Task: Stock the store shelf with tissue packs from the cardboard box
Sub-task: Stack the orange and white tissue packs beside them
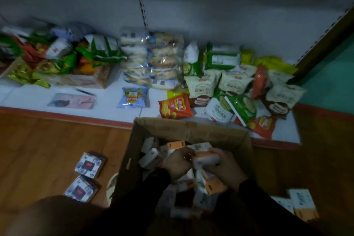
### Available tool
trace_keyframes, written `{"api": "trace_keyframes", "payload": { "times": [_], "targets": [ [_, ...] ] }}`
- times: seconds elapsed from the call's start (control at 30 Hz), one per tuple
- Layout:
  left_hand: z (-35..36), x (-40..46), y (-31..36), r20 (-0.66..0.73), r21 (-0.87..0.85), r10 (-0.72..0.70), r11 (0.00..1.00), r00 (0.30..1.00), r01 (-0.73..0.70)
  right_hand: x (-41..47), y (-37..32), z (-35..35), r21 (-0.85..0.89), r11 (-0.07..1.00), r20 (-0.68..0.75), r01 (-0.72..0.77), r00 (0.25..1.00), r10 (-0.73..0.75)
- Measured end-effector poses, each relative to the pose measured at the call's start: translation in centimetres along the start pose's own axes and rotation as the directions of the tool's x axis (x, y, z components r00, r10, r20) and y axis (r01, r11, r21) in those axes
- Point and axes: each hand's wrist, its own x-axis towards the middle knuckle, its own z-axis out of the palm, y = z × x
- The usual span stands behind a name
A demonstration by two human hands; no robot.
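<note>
both my hands are down inside the cardboard box (191, 130), which stands open on the floor right in front of me. my left hand (177, 163) has its fingers curled over one end of a tissue pack (206, 159), white with an orange band, and my right hand (224, 168) curls round the other end, so the pack sits between my palms near the top of the heap. the picture is blurred here and i cannot tell how firmly either thumb bites. under and around my hands lie more tissue packs (210, 186), loose and at odd angles. i judge the step is lifting this one out, and to do it well i want to hold it by its flat sides, not the soft wrapper end, and raise it straight up so its corners do not drag the neighbours. a few packs lie outside on the floor to the right of my right hand (302, 203), and two dark printed packets (90, 165) lie to the left of my left hand. beyond my fingertips, past the far flap, the shelf (107, 109) runs across. an orange snack bag (175, 108) lies straight ahead, a blue bag (132, 97) ahead to the left, with heaps of snacks behind. the bare white patch ahead left looks the easiest landing spot.
</note>
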Motion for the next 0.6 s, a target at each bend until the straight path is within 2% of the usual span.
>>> {"api": "trace_keyframes", "payload": {
  "times": [0.2, 0.27, 0.3, 0.37, 0.47, 0.53, 0.6],
  "targets": [
    [-5.2, -7.6, 7.6, -0.029, 0.237, 0.251, 0.942, 0.968, -0.237, -7.6, -6.1, -4.7, 0.154, 0.964, -0.234, 0.216, 0.956, -0.177],
    [-7.3, -10.0, 11.5, -0.076, 0.365, 0.383, 0.87, 0.921, -0.331, -9.9, -8.6, -7.2, 0.185, 0.937, -0.299, 0.295, 0.926, -0.232],
    [-8.3, -11.1, 13.8, -0.111, 0.468, 0.482, 0.796, 0.869, -0.382, -11.0, -9.8, -8.6, 0.19, 0.918, -0.339, 0.347, 0.901, -0.271],
    [-10.0, -12.9, 18.3, -0.168, 0.607, 0.648, 0.662, 0.743, -0.44, -13.0, -12.4, -11.8, 0.165, 0.879, -0.449, 0.447, 0.828, -0.336],
    [-11.8, -14.2, 24.6, -0.219, 0.695, 0.77, 0.555, 0.6, -0.458, -15.6, -16.2, -16.7, 0.164, 0.8, -0.605, 0.578, 0.7, -0.381],
    [-12.3, -14.1, 27.9, -0.23, 0.708, 0.792, 0.535, 0.566, -0.461, -17.1, -18.6, -20.0, 0.11, 0.761, -0.703, 0.639, 0.592, -0.395],
    [-12.8, -13.4, 30.7, -0.227, 0.721, 0.792, 0.528, 0.567, -0.449, -17.9, -20.5, -23.3, 0.084, 0.73, -0.771, 0.678, 0.509, -0.384]
  ]
}}
